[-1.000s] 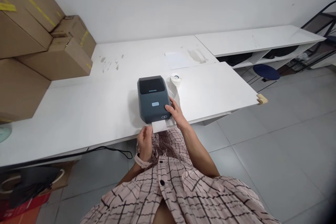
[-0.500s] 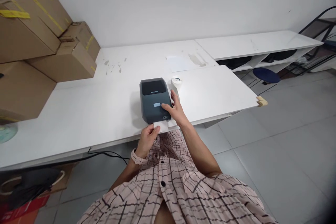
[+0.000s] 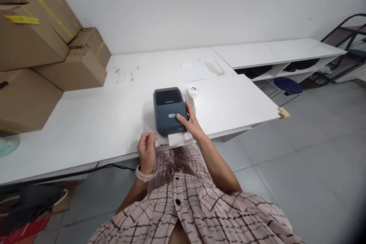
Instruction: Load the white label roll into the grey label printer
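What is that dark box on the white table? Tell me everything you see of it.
The label printer is a small dark grey box of plastic look, with rounded corners, a darker window on top and a pale blue button. It sits flat near the table's front edge. A white label sticks out of its front. The right hand rests on it, a finger by the button.

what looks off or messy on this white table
Grey smudges mark the table near the cardboard boxes, and a smeared patch lies beside a loose paper sheet. The label printer sits straight.
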{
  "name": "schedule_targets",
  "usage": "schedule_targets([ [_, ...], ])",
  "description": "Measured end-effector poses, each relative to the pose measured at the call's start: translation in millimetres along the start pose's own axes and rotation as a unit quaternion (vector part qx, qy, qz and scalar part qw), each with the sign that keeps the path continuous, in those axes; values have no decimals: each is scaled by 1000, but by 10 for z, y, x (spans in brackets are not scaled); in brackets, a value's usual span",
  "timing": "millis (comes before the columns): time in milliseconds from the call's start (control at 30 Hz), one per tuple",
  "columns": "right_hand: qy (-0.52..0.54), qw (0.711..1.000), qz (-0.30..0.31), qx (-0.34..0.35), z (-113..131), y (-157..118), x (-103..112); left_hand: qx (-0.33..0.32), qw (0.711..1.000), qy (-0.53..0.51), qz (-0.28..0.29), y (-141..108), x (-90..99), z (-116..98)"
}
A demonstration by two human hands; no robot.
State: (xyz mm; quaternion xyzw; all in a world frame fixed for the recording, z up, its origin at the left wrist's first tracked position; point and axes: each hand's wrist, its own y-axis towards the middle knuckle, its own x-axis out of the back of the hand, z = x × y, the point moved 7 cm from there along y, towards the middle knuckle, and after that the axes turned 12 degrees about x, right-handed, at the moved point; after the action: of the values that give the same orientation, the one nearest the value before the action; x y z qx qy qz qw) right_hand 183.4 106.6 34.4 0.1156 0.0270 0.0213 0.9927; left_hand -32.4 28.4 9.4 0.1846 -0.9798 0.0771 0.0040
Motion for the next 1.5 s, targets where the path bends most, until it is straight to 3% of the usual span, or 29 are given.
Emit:
schedule_targets([
  [133, 48, 998, -38, 8, 32, -218, 91, -4, 1000, -5, -26, 134, 107, -1],
  [233, 29, 998, -22, 43, 238, -151, 106, 5, 1000, 2, -15, 278, 96, 12],
  [367, -16, 994, -1, 110, 630, 202, 86, -9, 1000, 27, -8, 514, -30, -65],
  [467, -25, 990, 9, 139, 796, 546, 35, 1, 998, 65, 22, 707, -233, -131],
  [567, -48, 983, 28, 173, 820, 889, -48, 28, 993, 102, 54, 901, -451, -169],
  [700, -161, 957, 70, 232, 731, 1222, -175, 50, 989, 124, 56, 1109, -614, -199],
  [800, -302, 910, 192, 212, 533, 1285, -375, 41, 987, 147, 42, 1174, -633, -217],
  [900, -491, 786, 345, 147, 222, 1164, -584, 27, 985, 165, 34, 1175, -612, -220],
  [967, -563, 715, 398, 116, 65, 1074, -671, 11, 984, 177, 32, 1162, -597, -230],
  [1000, -575, 697, 414, 107, 16, 1042, -711, 4, 982, 184, 33, 1154, -593, -236],
  [1100, -562, 682, 458, 99, -36, 993, -789, -16, 979, 202, 33, 1135, -582, -258],
  [1167, -512, 694, 496, 99, 17, 958, -751, -24, 978, 203, 32, 1126, -575, -266],
  [1233, -395, 744, 528, 107, 168, 875, -608, -27, 980, 192, 34, 1125, -570, -259],
  [1300, -238, 805, 529, 125, 391, 741, -319, -24, 983, 175, 40, 1130, -570, -239],
  [1400, -81, 879, 445, 151, 631, 520, 364, -19, 986, 161, 43, 1138, -571, -210],
  [1500, -51, 938, 329, 100, 535, 348, 1037, -24, 986, 162, 37, 1134, -570, -210],
])
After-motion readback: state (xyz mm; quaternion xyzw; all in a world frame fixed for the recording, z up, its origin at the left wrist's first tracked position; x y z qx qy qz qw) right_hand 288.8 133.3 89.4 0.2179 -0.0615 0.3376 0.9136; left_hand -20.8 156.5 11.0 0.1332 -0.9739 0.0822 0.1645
